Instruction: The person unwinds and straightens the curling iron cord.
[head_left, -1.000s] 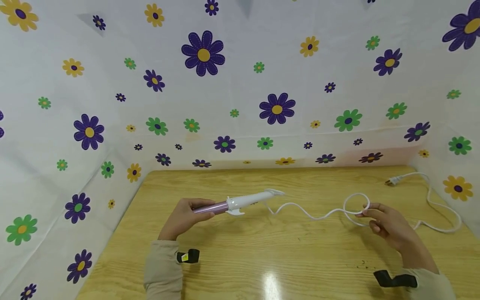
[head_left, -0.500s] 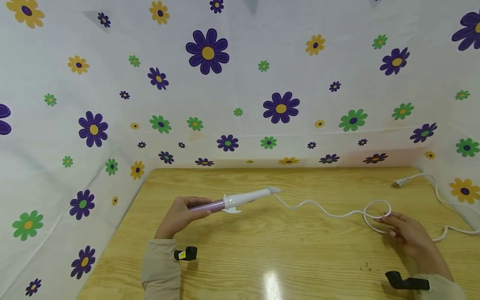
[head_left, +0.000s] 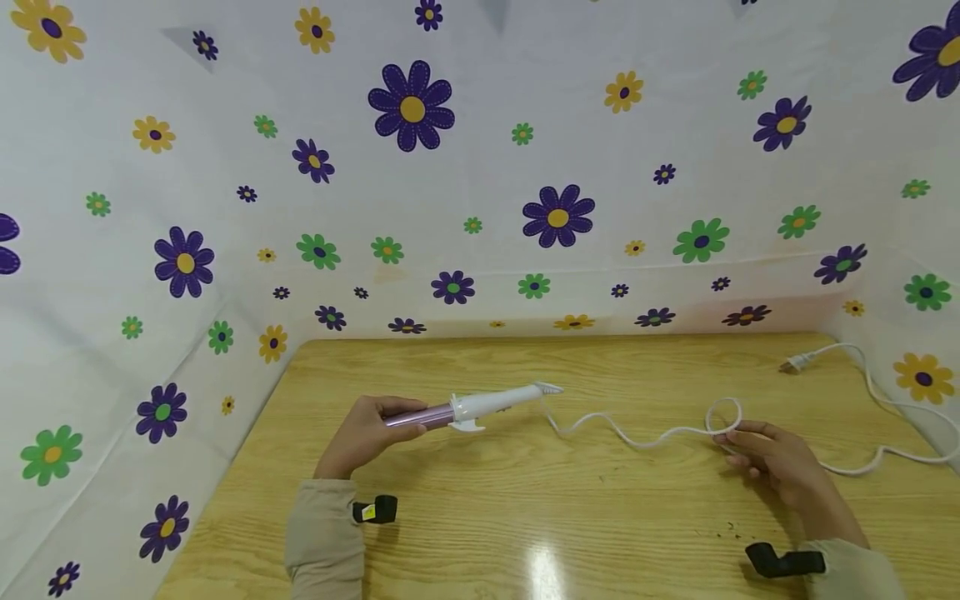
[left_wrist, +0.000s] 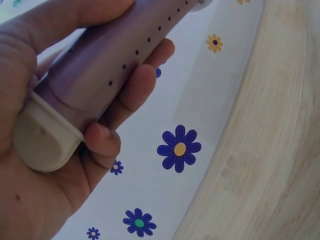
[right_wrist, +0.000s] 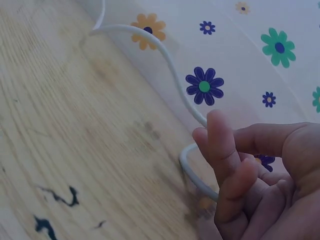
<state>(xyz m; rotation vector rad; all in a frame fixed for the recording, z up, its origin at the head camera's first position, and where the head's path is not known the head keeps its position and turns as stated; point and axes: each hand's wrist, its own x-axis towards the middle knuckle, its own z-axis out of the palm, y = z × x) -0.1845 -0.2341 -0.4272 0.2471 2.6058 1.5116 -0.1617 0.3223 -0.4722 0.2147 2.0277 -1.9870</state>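
Observation:
In the head view a curling iron [head_left: 487,404] with a white handle and shiny purple barrel is held off the table, handle pointing right. My left hand [head_left: 367,437] grips the barrel end. The left wrist view shows fingers wrapped round the purple barrel [left_wrist: 100,60], a row of small dark holes along it and a pale end cap [left_wrist: 45,135] by the palm. From the handle a wavy white cord [head_left: 645,444] runs to my right hand [head_left: 780,462], which pinches it at a small loop. In the right wrist view the cord [right_wrist: 170,60] passes behind the fingers.
The cord goes on past the right hand and curves back to its plug [head_left: 797,362] at the table's far right. A wooden table [head_left: 487,517] lies below, with small dark marks near the right wrist. Flower-printed cloth [head_left: 480,167] walls the back and sides.
My right hand moved right with the cord, drawing it straighter, then came back left. The loop at its fingers is now smaller. My left hand and the curling iron stay almost in place.

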